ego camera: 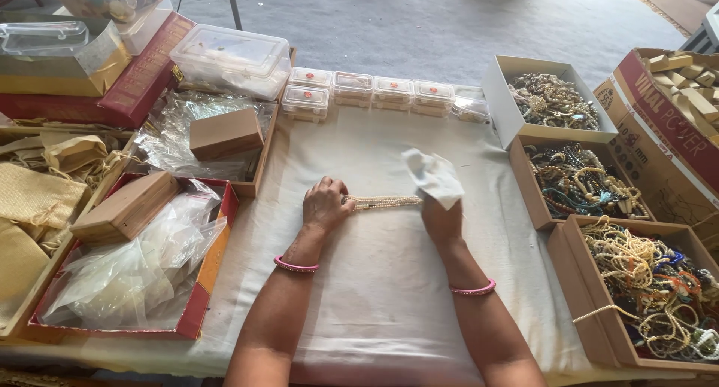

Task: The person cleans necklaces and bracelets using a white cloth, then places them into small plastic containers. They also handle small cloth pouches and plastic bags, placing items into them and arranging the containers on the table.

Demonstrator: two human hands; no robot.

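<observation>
**Hands at work on a pearl strand over a white cloth**

The left hand point(326, 203) rests on the white sheet point(374, 297) that covers the tabletop, its fingers point(338, 191) curled down tightly over one end of a cream bead necklace point(386, 202). The necklace lies stretched flat on the sheet, running straight across between the two hands near the middle of the work area. The right hand point(442, 218) is closed around a crumpled white cloth point(433, 177), which sticks up above the knuckles and sits over the other end of the necklace; whether those fingers also grip the beads cannot be told. Each wrist carries a pink bangle point(296, 266).

Beyond the hands, a row of small clear plastic boxes point(371, 91) lines the far edge of the sheet. To the right stand three open cardboard boxes point(569, 282) heaped with mixed bead jewellery. To the left, a red tray point(206, 297) holds clear plastic bags and a wooden box point(126, 206); a second wooden box point(226, 132) sits in the tray behind it. Beige fabric pouches point(37, 196) lie at the far left.
</observation>
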